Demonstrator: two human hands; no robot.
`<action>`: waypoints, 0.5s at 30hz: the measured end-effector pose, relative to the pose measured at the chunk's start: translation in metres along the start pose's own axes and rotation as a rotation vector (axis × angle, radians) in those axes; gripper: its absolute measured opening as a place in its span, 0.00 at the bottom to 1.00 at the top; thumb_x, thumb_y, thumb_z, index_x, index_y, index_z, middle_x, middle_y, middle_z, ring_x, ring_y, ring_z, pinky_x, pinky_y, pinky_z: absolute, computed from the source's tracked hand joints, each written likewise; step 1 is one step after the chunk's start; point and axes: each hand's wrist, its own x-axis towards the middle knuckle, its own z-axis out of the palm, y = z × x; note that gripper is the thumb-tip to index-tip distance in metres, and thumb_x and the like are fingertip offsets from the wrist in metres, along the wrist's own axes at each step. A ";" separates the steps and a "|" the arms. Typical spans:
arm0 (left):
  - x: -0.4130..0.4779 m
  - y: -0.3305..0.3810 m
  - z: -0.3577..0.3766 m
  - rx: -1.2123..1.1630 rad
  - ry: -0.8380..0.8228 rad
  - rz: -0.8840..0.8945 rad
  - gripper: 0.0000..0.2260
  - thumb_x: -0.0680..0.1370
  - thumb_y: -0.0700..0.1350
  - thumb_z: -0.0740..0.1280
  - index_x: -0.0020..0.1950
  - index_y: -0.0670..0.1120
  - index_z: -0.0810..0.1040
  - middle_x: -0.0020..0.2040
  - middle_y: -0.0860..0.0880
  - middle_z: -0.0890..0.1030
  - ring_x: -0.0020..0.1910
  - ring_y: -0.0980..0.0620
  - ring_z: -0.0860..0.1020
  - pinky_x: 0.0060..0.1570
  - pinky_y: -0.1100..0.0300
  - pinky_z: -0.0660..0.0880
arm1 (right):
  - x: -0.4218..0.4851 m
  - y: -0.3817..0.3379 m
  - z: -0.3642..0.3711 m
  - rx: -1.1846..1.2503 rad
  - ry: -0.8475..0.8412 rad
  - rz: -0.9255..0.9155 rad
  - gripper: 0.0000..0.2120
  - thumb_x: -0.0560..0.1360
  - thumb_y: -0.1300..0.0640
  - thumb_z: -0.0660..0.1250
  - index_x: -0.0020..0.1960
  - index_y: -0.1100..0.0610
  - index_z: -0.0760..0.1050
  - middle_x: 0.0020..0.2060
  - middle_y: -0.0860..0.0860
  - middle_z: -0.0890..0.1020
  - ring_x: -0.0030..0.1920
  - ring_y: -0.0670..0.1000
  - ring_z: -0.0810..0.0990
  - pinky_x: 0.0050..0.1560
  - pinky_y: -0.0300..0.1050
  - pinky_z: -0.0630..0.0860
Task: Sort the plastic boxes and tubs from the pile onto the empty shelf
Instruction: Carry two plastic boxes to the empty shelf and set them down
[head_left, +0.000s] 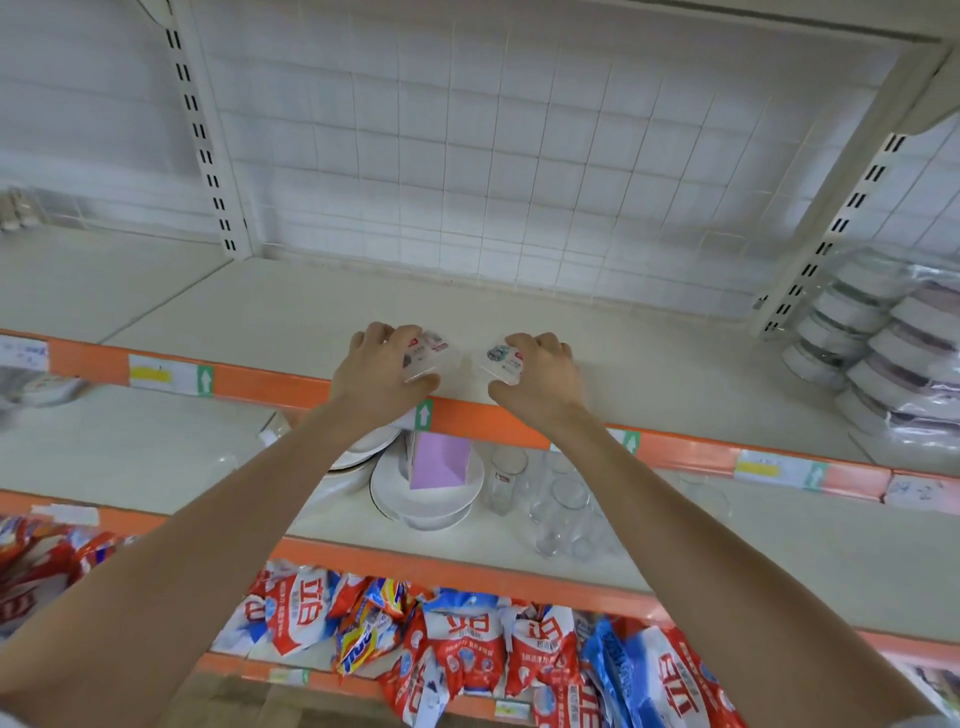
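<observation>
Two small clear plastic boxes with printed labels sit near the front edge of the cream shelf (649, 364). My left hand (382, 364) grips the left plastic box (431, 353) from above, fingers curled over its far side and thumb at its near edge. A short gap to the right, my right hand (540, 366) grips the right plastic box (501, 358) the same way. Both boxes rest on the shelf board, close to the orange price rail (483, 418). The hands hide much of each box.
A bagged stack of white lidded tubs (878, 343) fills the shelf's right end. White slotted uprights (208, 135) and a wire grid back bound the bay. On the shelf below stand white plates (426, 499), a pink box (441, 465) and drinking glasses (566, 504). Detergent bags (467, 644) lie lower.
</observation>
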 end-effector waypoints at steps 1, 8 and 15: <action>-0.009 -0.001 -0.002 -0.003 0.003 0.007 0.28 0.73 0.50 0.68 0.71 0.48 0.64 0.64 0.42 0.66 0.64 0.42 0.64 0.61 0.51 0.66 | -0.009 -0.002 0.000 -0.005 -0.005 0.004 0.28 0.70 0.54 0.67 0.69 0.53 0.66 0.63 0.54 0.69 0.64 0.56 0.65 0.62 0.48 0.65; -0.085 -0.014 -0.005 0.079 -0.031 -0.003 0.28 0.73 0.50 0.69 0.71 0.48 0.65 0.65 0.41 0.67 0.63 0.40 0.66 0.60 0.53 0.63 | -0.084 -0.012 0.009 -0.077 -0.119 0.060 0.29 0.70 0.52 0.68 0.70 0.51 0.65 0.64 0.53 0.69 0.65 0.57 0.65 0.63 0.50 0.65; -0.157 -0.028 0.006 0.086 -0.152 -0.012 0.29 0.72 0.46 0.69 0.71 0.47 0.63 0.66 0.41 0.65 0.65 0.40 0.64 0.58 0.45 0.69 | -0.151 -0.014 0.025 -0.138 -0.249 0.048 0.29 0.71 0.54 0.67 0.70 0.51 0.62 0.65 0.54 0.68 0.66 0.58 0.64 0.62 0.49 0.65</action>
